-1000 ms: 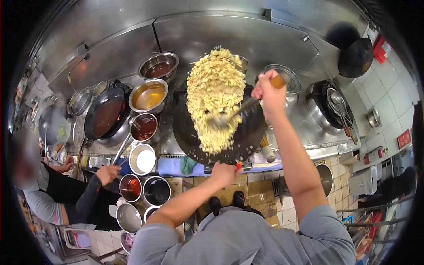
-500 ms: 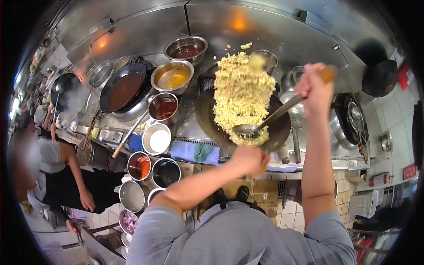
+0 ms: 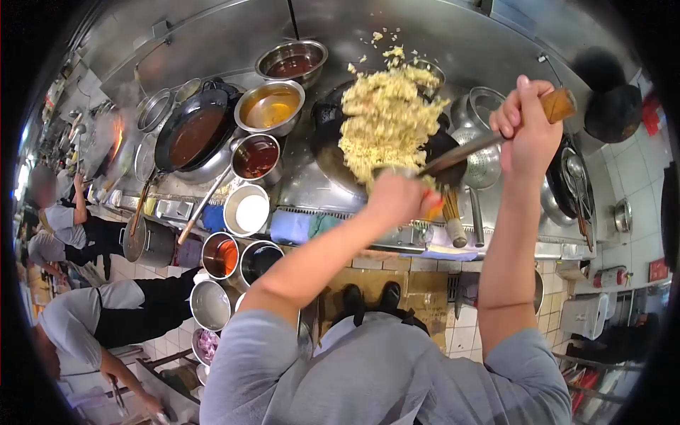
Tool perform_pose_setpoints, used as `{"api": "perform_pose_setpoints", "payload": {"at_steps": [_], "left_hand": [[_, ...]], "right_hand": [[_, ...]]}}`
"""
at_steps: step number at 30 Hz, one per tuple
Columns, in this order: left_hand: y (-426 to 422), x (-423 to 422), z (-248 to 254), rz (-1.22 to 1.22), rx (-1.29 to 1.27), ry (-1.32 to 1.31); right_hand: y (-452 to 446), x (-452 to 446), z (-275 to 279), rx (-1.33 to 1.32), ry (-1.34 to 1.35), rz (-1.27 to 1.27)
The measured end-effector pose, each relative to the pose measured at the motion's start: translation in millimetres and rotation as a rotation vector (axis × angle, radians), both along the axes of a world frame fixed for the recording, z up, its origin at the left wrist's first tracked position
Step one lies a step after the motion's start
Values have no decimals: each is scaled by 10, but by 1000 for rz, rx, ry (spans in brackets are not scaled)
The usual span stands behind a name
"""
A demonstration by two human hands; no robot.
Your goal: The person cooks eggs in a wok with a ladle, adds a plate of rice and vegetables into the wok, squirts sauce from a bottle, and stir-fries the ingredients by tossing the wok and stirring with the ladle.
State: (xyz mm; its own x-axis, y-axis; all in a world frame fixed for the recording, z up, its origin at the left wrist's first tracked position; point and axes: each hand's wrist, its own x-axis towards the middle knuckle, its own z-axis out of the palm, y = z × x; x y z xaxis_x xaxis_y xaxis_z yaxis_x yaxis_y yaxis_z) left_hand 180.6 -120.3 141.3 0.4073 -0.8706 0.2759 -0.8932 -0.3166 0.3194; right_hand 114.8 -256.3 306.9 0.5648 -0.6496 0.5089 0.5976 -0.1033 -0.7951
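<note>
Yellow fried rice (image 3: 386, 124) rises in a loose, blurred mass over the dark wok (image 3: 331, 166), with bits flying above it. My left hand (image 3: 397, 198) is closed at the wok's near edge, on what looks like its handle; a red-orange piece shows beside the fingers. My right hand (image 3: 528, 124) grips the ladle (image 3: 464, 154) near its wooden end, up and right of the wok. The ladle's shaft slopes down left to the rice, where its bowl is partly hidden behind my left hand.
Metal bowls of sauce (image 3: 292, 64) and oil (image 3: 270, 108) stand left of the wok, with pots below them. A second wok (image 3: 195, 134) is farther left. A perforated strainer (image 3: 476, 166) lies at right. Co-workers (image 3: 106, 312) are at the far left.
My left hand has moved up toward the wok, and my right hand has moved right with the ladle. The rice has shifted and scattered upward. A co-worker at left has bent down away from the stove.
</note>
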Motion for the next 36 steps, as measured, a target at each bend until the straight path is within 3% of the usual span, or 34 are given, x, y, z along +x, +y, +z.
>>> {"api": "perform_pose_setpoints", "payload": {"at_steps": [1, 3, 5, 7, 8, 10, 13, 15, 17, 18, 21, 23, 25, 28, 30, 32, 34, 35, 36], "left_hand": [[-159, 152, -61, -15, -60, -36], [-295, 179, -772, -42, -151, -104], [-150, -194, -1471, 169, -208, -117], [159, -460, -1647, 92, 44, 55], [156, -467, -1413, 94, 35, 57], [252, -558, -554, -26, 303, 108], [19, -26, -10, -16, 26, -4], [-220, 174, -380, -19, -50, -74], [-276, 4, -1227, 86, -80, -61], [-242, -147, -1474, 183, -107, -56], [165, -413, -1444, -12, -133, -15], [24, -251, -1127, 30, -167, -18], [-207, 157, -1106, 52, -15, -5], [-277, 487, -1280, 55, -125, 54], [-269, 598, -1404, 67, -309, -10], [-91, 653, -1367, 62, -176, 9], [-67, 609, -1297, 116, 8, 72], [-91, 599, -1301, 117, 12, 71], [-80, 595, -1319, 115, 13, 74]], "right_hand": [[67, 100, -124, 6, 7, -12], [27, 483, -606, 31, 32, -236], [-213, 589, -1178, 27, -120, -104], [-256, 422, -1004, 2, -116, -114], [-310, 363, -811, 74, -27, -33], [-245, 198, -418, 172, 116, 45], [12, -104, 3, 26, -49, 2], [44, 167, -319, -36, 13, -214], [-134, 626, -931, 19, -46, -127], [-239, 744, -878, 9, -45, -125], [-628, 942, -590, 11, -177, 14], [-640, 994, -229, 18, -150, 85], [-591, 1034, 191, -35, -101, 114], [-573, 941, 740, -40, -63, 80], [-680, 865, 798, -8, -40, 13], [-822, 763, 710, -211, -140, 251], [-650, 1117, -67, -103, -99, -78], [-880, 1634, -817, -247, 1, -295], [-933, 1629, -826, -238, 3, -297]]}}
